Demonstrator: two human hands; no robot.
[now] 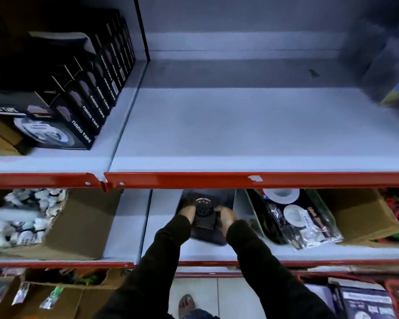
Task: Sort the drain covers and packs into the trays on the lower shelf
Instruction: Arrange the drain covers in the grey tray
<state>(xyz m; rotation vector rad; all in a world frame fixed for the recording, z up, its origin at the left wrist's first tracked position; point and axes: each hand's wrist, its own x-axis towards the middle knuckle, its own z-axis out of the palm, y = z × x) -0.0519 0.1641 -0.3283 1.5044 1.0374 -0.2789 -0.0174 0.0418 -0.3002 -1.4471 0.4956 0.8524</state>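
Observation:
On the lower shelf stands a dark tray [226, 196], partly hidden under the red shelf edge. Inside it lies a stack of dark square drain covers [204, 209], the top one with a round perforated centre. My left hand [186, 209] grips the stack's left side and my right hand [226, 217] grips its right side, both inside the tray. To the right, a second dark tray [262, 224] holds clear packs [306, 223] with white round covers inside.
A wide bare upper shelf [240, 125] spans the middle, with black Nano Tape boxes [88, 107] at its left. Cardboard boxes [78, 224] flank the trays on the lower shelf. More boxes and packets sit on the bottom level. A foot [187, 305] shows on the tiled floor.

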